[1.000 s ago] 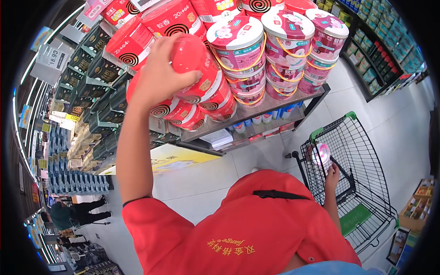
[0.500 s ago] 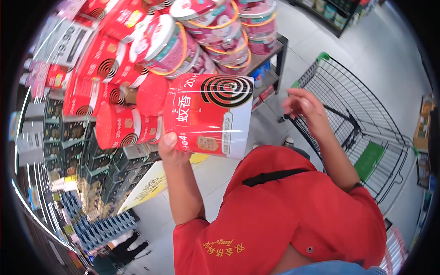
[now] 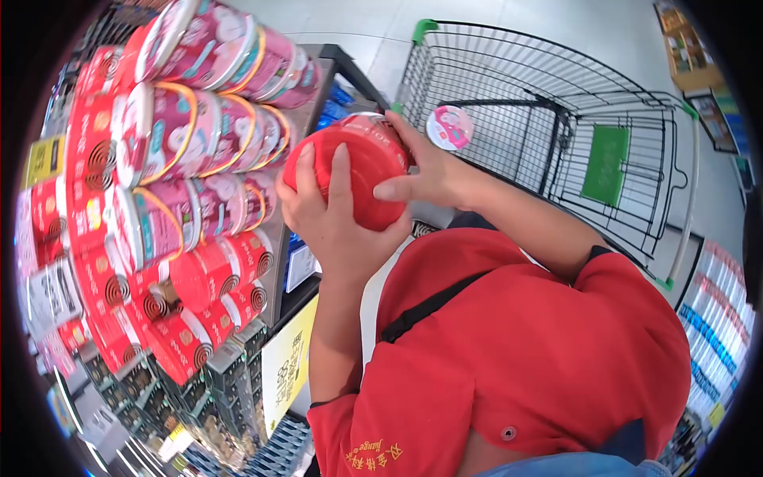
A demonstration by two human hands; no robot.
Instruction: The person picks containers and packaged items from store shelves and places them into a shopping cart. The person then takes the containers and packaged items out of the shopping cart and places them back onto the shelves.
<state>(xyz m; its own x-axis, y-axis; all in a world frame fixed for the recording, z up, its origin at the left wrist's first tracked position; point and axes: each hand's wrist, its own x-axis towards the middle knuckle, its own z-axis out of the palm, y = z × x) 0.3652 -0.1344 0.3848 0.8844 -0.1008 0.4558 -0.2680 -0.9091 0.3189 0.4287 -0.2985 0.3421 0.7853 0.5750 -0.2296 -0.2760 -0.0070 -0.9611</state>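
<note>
Both my hands are around a red mosquito coil tub (image 3: 362,171), tilted so its red lid faces me. My left hand (image 3: 338,219) wraps the near left side, its fingers spread over the lid. On the other side, my right hand (image 3: 433,171) grips the tub with fingers along the wall and the thumb on the lid. To the left, more red mosquito coil tubs (image 3: 211,274) lie stacked on the display, beside pink and white tubs with yellow handles (image 3: 199,131).
A wire shopping cart (image 3: 509,60) with green corners stands ahead to the right. A round pink-and-white lid (image 3: 450,128) shows at its near left side. The dark display table edge (image 3: 342,60) lies just beyond the tub. A yellow price sign (image 3: 288,362) hangs below left.
The tub has turned from its printed side to lid toward me and moved away from the stack. My right hand, free before, has taken hold of it. The view has swung.
</note>
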